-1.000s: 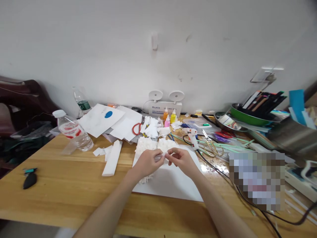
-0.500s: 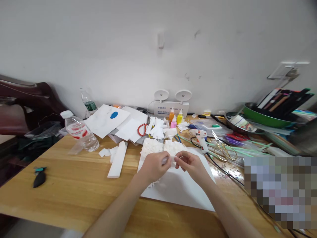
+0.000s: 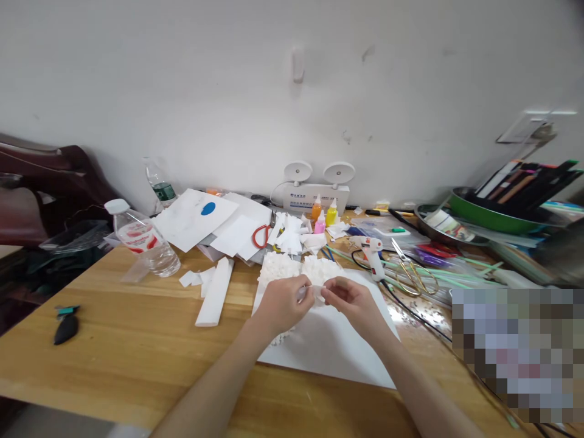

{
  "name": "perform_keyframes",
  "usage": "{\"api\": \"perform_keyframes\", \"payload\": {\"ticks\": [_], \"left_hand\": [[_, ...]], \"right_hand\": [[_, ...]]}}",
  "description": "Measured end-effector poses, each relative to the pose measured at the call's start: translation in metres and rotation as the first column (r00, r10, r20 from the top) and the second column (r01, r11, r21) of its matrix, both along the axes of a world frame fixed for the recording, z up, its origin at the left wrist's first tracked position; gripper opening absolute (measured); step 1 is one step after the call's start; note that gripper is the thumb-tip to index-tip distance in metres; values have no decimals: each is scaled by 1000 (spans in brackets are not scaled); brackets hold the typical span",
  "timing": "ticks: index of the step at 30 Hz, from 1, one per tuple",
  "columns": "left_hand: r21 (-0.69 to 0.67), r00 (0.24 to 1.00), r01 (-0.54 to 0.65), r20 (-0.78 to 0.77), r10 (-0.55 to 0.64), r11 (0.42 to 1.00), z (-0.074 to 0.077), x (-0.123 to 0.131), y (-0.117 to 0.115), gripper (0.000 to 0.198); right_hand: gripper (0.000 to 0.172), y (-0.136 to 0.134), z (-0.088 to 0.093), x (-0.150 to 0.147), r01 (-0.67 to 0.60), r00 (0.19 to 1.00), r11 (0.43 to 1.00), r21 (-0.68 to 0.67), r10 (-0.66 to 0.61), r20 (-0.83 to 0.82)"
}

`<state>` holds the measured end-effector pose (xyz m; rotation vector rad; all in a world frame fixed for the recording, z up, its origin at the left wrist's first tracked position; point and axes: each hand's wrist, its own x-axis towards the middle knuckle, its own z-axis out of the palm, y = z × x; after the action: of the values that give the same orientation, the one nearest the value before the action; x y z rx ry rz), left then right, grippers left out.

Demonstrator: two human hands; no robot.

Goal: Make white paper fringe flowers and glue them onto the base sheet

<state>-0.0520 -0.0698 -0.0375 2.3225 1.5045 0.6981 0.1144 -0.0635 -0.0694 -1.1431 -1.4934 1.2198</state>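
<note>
My left hand [image 3: 283, 303] and my right hand [image 3: 350, 299] meet over a white sheet [image 3: 333, 344] on the wooden table [image 3: 128, 353]. Both pinch a small white paper strip [image 3: 312, 292] between their fingertips. Just behind the hands lies a white fringed paper piece [image 3: 292, 268], partly hidden by the left hand.
A white hot glue gun [image 3: 373, 255] with a black cord and gold scissors [image 3: 413, 274] lie to the right. Red-handled scissors [image 3: 261, 236], loose papers, small paint bottles [image 3: 323, 216] and two water bottles [image 3: 143, 238] sit behind. A folded white strip [image 3: 214, 293] lies left. A black tool [image 3: 65, 325] rests far left.
The hands stay together on the small strip, fingers shifting slightly. The view has swung a little, so everything sits slightly further right than a second ago.
</note>
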Motion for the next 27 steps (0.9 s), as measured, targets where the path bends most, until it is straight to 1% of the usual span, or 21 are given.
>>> {"api": "perform_keyframes", "payload": {"ticks": [5, 10, 14, 18, 20, 24, 27], "left_hand": [[11, 1000, -10, -24, 10, 1000, -2, 0, 1, 16], [13, 1000, 11, -23, -10, 1000, -4, 1, 2, 17], [17, 1000, 18, 2, -18, 1000, -6, 2, 2, 17], [15, 999, 37, 22, -38, 999, -8, 2, 2, 17], [14, 998, 39, 48, -40, 999, -8, 3, 2, 16], [4, 985, 52, 163, -52, 999, -7, 3, 2, 19], [-32, 981, 65, 184, -59, 997, -6, 3, 2, 16]], "right_hand": [[22, -1, 0, -1, -29, 1000, 999, -17, 29, -12], [22, -2, 1, -2, -47, 999, 999, -18, 47, -9], [21, -2, 0, -3, -36, 999, 999, -14, 36, -5], [21, -4, 1, -5, 1, 999, 1000, 14, -2, 40], [21, -4, 2, -5, 19, 998, 999, 33, -21, 59], [20, -5, 3, -5, 19, 998, 998, 58, -22, 65], [19, -4, 2, -3, 14, 999, 998, 57, -17, 50]]}}
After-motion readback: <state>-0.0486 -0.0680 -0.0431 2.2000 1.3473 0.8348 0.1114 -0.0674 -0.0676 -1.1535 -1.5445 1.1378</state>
